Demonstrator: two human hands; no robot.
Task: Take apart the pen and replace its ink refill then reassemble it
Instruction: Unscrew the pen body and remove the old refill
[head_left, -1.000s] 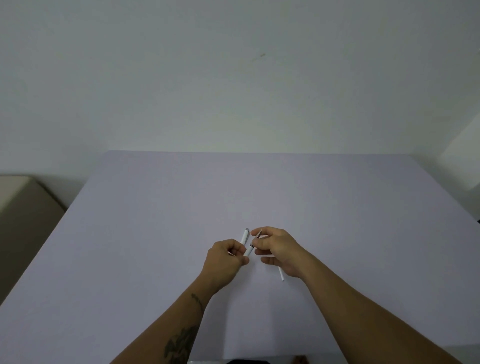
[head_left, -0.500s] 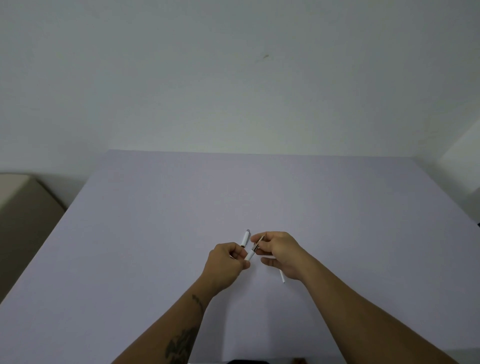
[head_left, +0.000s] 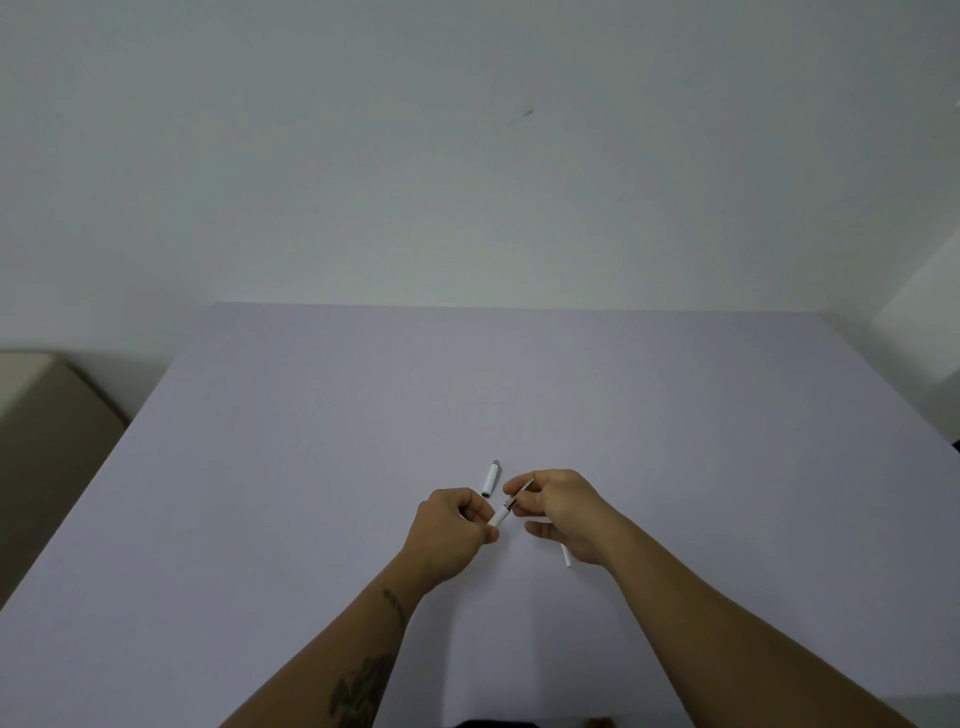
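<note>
My left hand (head_left: 452, 525) grips the white pen barrel (head_left: 500, 516), which points up and to the right. My right hand (head_left: 558, 506) pinches the pen's thin front section (head_left: 519, 496) by thumb and forefinger, just past the barrel's mouth; the metal tip pokes out above the fingers. A white pen cap (head_left: 490, 478) lies on the table just beyond my left hand. A thin white refill (head_left: 565, 556) lies on the table under my right wrist, mostly hidden by it.
The work happens near the middle of a pale lilac table (head_left: 311, 467) set against a white wall. A beige box-like piece of furniture (head_left: 36, 415) stands off the table's left edge.
The hands have drawn slightly apart along the pen's axis, so a little more of the front section and tip shows between them. Cap and loose refill have not moved.
</note>
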